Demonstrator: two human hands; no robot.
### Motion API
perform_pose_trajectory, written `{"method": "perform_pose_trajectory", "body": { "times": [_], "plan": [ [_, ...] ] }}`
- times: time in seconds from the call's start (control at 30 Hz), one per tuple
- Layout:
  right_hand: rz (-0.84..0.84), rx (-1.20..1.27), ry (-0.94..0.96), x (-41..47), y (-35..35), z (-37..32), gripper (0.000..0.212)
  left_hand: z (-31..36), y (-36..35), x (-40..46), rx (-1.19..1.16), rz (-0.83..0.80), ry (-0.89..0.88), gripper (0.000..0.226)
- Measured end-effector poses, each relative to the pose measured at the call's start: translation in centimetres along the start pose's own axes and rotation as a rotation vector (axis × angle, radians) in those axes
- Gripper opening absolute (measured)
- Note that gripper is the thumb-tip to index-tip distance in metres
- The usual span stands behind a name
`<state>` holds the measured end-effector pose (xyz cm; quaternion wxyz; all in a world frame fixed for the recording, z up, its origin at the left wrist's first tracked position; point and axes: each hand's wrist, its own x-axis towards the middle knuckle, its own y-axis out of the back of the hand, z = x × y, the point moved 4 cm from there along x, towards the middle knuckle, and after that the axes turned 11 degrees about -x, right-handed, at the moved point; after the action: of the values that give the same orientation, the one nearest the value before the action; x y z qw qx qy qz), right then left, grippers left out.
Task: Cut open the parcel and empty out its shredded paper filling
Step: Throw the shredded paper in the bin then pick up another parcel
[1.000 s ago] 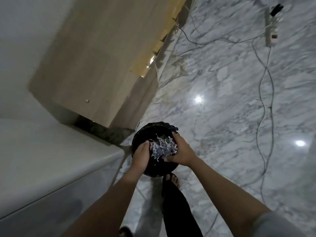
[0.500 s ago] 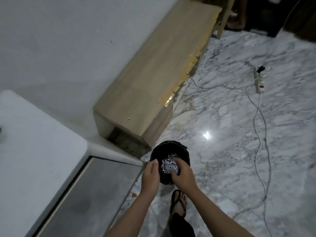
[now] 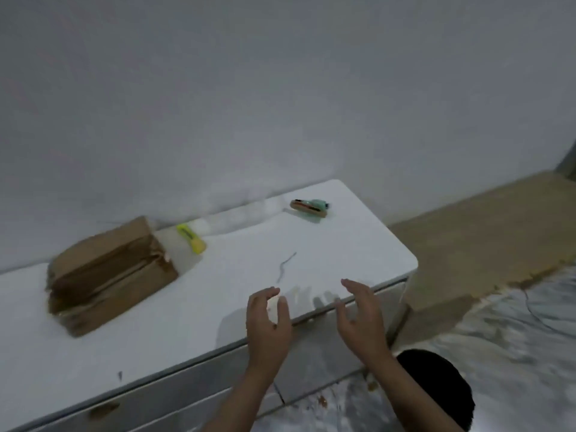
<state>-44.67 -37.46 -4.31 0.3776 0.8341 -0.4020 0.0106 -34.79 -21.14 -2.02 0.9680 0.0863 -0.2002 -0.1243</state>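
A brown cardboard parcel (image 3: 106, 272) lies on the left of the white table (image 3: 358, 244), slit along its top. Just behind it rests a yellow utility knife (image 3: 190, 238). A single thin strip of shredded paper (image 3: 285, 265) lies mid-table. My left hand (image 3: 269, 325) and my right hand (image 3: 361, 316) hover over the table's front right edge, both empty with fingers curled and apart. Below my right arm, a black bin (image 3: 442, 388) stands on the floor; its contents are hidden.
A tape dispenser with a green handle (image 3: 310, 207) sits at the table's back right. A low wooden cabinet (image 3: 486, 238) stands to the right of the table against the grey wall. Marble floor (image 3: 514, 353) lies at lower right.
My hands held a clump of shredded paper over the black bin; now both are empty and raised over the table. The view has swung up from the floor to the tabletop.
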Motion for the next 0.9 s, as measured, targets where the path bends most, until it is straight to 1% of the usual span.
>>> {"method": "perform_pose_trajectory", "body": {
  "times": [0.07, 0.1, 0.17, 0.23, 0.27, 0.33, 0.4, 0.47, 0.67, 0.8, 0.9],
  "plan": [
    [-0.116, -0.039, 0.079, 1.0, -2.9, -2.5, 0.040, -2.0, 4.3, 1.8, 0.079, 0.097, 0.050, 0.037],
    [-0.182, -0.069, 0.094, 1.6, -4.3, -3.4, 0.047, -3.2, 6.2, 2.5, 0.134, 0.129, 0.094, 0.039],
    [-0.314, -0.168, 0.091, 2.9, -6.9, -4.5, 0.070, -5.5, 9.2, 3.8, 0.300, 0.137, 0.174, 0.045],
    [-0.428, -0.321, 0.085, 4.5, -9.3, -5.0, 0.095, -7.6, 11.2, 4.9, 0.495, 0.048, 0.288, 0.054],
    [-0.466, -0.382, 0.095, 5.4, -10.5, -5.1, 0.104, -8.6, 11.9, 5.3, 0.588, -0.010, 0.334, 0.057],
    [-0.519, -0.442, 0.119, 7.0, -12.5, -5.1, 0.113, -10.2, 13.1, 5.9, 0.749, -0.085, 0.369, 0.065],
    [-0.549, -0.472, 0.141, 8.5, -14.3, -5.4, 0.115, -11.2, 13.7, 6.2, 0.840, -0.106, 0.398, 0.075],
    [-0.584, -0.481, 0.185, 10.1, -16.0, -6.2, 0.116, -11.7, 13.8, 6.4, 0.867, -0.083, 0.386, 0.075],
    [-0.704, -0.445, 0.504, 13.8, -21.8, -9.8, 0.128, -11.7, 14.1, 6.5, 0.823, -0.014, 0.403, 0.071],
    [-0.756, -0.430, 0.616, 15.5, -24.7, -11.6, 0.127, -11.5, 14.3, 6.4, 0.774, 0.007, 0.415, 0.070],
    [-0.827, -0.387, 0.696, 15.2, -25.1, -12.3, 0.124, -11.6, 14.4, 6.4, 0.756, 0.003, 0.440, 0.070]
  ]
}}
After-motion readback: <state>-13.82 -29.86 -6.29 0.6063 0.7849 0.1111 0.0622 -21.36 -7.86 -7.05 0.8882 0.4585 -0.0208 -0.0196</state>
